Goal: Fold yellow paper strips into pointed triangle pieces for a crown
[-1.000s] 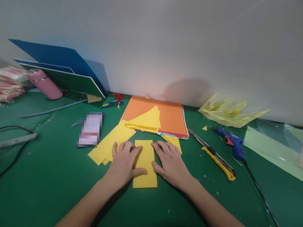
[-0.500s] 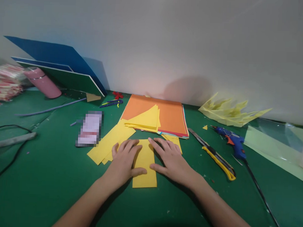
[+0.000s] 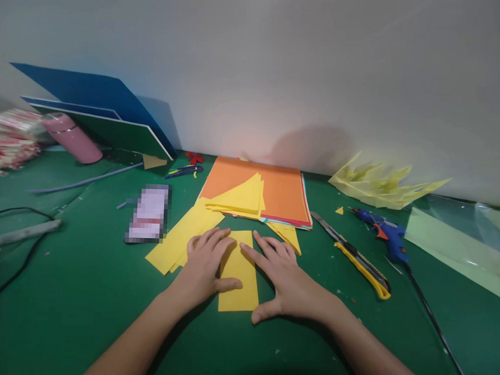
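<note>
Yellow paper [image 3: 241, 299], lower centre of frame, long axis near-vertical. Left hand [image 3: 202, 268] nearer, overlapping left edge; right hand [image 3: 293, 285] over right edge. Both unclenched, fingers spread.

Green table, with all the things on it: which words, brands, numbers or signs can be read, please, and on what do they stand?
None can be read.
Phone: its screen is blurred into squares.
Glue gun: any marking is too small to read.
Cutter: no legible marking.
Pink bottle: no legible label.
Yellow strip: no writing visible.
</note>
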A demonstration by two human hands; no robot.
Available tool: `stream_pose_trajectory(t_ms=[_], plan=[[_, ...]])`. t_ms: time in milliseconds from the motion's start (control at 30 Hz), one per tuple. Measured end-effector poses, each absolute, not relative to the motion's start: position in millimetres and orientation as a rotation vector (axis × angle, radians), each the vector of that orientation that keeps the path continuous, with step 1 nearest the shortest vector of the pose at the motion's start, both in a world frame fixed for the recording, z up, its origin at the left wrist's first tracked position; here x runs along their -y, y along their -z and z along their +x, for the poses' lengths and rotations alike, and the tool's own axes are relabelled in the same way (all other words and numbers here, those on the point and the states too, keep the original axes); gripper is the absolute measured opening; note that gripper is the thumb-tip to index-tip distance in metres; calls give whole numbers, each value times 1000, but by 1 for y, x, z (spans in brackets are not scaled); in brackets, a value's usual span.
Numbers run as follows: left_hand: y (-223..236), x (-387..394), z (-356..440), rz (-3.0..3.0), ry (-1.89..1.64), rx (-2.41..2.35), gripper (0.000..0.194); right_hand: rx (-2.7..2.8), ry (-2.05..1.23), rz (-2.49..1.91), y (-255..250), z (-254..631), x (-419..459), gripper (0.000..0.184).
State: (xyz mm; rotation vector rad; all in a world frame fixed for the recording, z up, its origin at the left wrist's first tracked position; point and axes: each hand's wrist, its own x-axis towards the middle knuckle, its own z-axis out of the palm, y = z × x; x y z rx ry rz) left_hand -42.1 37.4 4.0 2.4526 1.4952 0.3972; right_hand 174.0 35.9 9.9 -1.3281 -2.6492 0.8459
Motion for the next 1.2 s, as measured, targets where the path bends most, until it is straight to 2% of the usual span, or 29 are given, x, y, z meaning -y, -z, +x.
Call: stream_pose_trajectory(t_ms=[267,467,667,867,1000,1133,1200], plan=[[-5,-37,-41,2451,-381,-1467,53,2477,-772,-1287,-4,163,-33,69],[-5,-38,-42,2421,-377,-1469,51,2541,-622,-1327,0,157,-32,60],[-7,-38,-41,2413,-370,-1456,43,2495,-708,-1248,-3,160,-33,60],[-7,-37,-41,2437,-518,-1363,35,2419,-790,-1088,3,161,-33,56],[-7,-38,-40,2250,-698,-1303,12,2137,-975,-997,9,164,-35,53],[-12,-38,-36,1758,-1006,-1363,18,1681,-1263,-896,12,165,-38,45],[-15,-38,-33,1454,-1096,-1423,26,1546,-1361,-841,13,163,-39,47]])
